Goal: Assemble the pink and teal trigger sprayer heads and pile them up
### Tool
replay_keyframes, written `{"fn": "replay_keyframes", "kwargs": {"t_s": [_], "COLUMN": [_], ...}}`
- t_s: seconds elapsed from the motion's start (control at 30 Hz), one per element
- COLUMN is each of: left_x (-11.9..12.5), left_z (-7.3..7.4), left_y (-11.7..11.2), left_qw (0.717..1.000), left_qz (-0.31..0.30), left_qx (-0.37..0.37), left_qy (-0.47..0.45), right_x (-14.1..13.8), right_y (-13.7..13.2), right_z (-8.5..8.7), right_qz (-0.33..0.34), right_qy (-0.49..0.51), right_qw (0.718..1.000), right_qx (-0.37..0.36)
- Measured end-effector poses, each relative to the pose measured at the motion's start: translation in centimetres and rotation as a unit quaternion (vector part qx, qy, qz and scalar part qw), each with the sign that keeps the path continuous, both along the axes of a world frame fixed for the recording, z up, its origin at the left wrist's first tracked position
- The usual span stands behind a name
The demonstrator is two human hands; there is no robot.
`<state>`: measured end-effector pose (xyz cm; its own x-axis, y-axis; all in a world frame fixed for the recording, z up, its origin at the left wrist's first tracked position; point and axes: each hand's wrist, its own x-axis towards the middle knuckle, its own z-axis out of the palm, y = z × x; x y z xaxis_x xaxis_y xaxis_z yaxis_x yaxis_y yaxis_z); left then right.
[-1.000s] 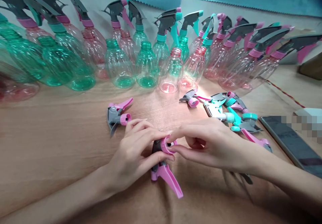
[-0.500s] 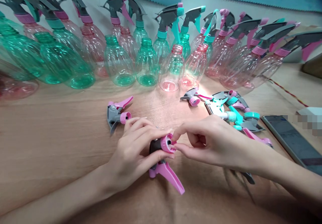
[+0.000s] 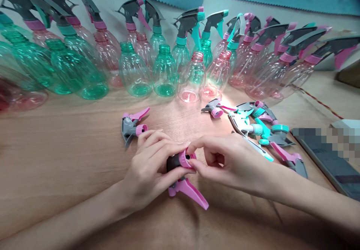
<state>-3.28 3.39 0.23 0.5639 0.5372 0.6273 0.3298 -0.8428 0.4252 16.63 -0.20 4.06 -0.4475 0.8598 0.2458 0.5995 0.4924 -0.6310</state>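
Low over the wooden table, my left hand (image 3: 149, 167) is wrapped round a grey and pink trigger spray head (image 3: 192, 194). Its pink collar (image 3: 184, 159) faces right with the open end showing, and the pink trigger points down to the right. My right hand (image 3: 227, 162) is closed, thumb and forefinger pinching the rim of that collar; whether a small part sits between the fingertips is hidden. Just beyond my left fingers lies another grey and pink spray head (image 3: 129, 128).
Capless green bottles (image 3: 164, 74) and pink bottles (image 3: 191, 79) stand across the back, before a row of bottles fitted with spray heads. Several loose spray heads (image 3: 261, 120) are heaped at right, near a phone (image 3: 323, 160). A twisted cord (image 3: 320, 102) runs behind it.
My right thumb and forefinger have shifted slightly left, from inside the collar's opening onto its rim. My left hand keeps its hold on the spray head. The camera view has shifted a little.
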Motion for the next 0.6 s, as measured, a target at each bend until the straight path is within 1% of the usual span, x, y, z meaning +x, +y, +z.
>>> {"fn": "replay_keyframes", "kwargs": {"t_s": [0.07, 0.13, 0.2, 0.27, 0.43, 0.5, 0.6], "left_x": [0.1, 0.2, 0.3, 0.4, 0.5, 0.5, 0.1], "left_z": [0.2, 0.4, 0.6, 0.7, 0.6, 0.6, 0.5], "left_y": [0.0, -0.1, -0.1, -0.2, -0.4, -0.5, -0.7], "left_qw": [1.0, 1.0, 1.0, 1.0, 0.999, 0.999, 0.999], "left_qz": [-0.001, -0.006, -0.01, -0.005, 0.03, 0.026, 0.023], "left_qx": [-0.006, -0.008, 0.0, 0.011, 0.03, 0.039, 0.036], "left_qy": [-0.003, 0.001, 0.001, -0.003, 0.001, 0.004, 0.009], "right_x": [0.3, 0.7, 1.1, 1.4, 1.4, 1.3, 1.5], "right_y": [0.0, 0.0, 0.0, -0.1, -0.4, -0.6, -1.0], "right_z": [0.3, 0.8, 1.4, 1.9, 2.8, 3.1, 3.5], "right_qz": [0.001, 0.002, 0.0, -0.006, -0.001, -0.003, -0.014], "right_qy": [-0.029, -0.079, -0.124, -0.149, -0.155, -0.15, -0.144], "right_qw": [1.0, 0.997, 0.992, 0.988, 0.988, 0.988, 0.988], "right_qx": [0.008, 0.009, 0.017, 0.032, 0.027, 0.029, 0.059]}}
